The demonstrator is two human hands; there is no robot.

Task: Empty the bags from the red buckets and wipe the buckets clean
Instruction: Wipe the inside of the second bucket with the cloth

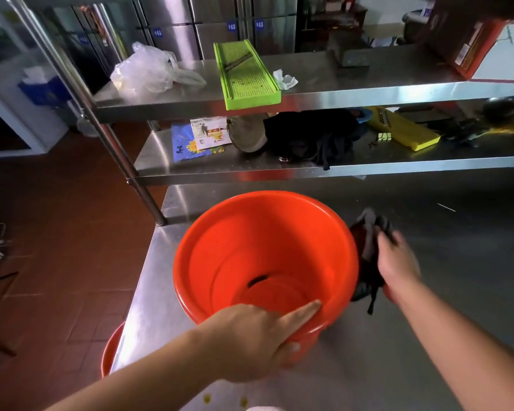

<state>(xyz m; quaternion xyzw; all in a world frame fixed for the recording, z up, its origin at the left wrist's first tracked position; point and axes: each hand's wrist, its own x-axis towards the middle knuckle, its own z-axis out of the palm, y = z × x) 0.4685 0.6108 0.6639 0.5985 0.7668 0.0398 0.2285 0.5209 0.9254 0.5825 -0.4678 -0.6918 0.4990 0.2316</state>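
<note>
On the steel table [368,366], near its left front corner, stands a red bucket [264,256], tilted a little toward the camera so that its inside shows. There is no bag in it; a small dark mark lies on the bottom, and I cannot tell what it is. The left hand [250,339] grips the near rim of the bucket, with the index finger lying straight inside the wall and the thumb pressed on the outside. The right hand [395,262] is just beside the right wall of the bucket and holds a dark cloth [368,250], its fingers curled around it; the cloth touches the outside of the bucket. The hand is a bit blurred.

Below the left edge of the table, on the brown tiled floor [57,232], part of a second red bucket [110,351] shows.

Behind the table is a steel rack with two shelves. On the upper shelf [353,93] lie a clear plastic bag [144,69], a green slicer [244,75] and a crumpled white paper [285,78]. On the lower shelf [398,163] lie printed packets [199,137], dark clothing [312,137] and a yellow slicer [404,132].
</note>
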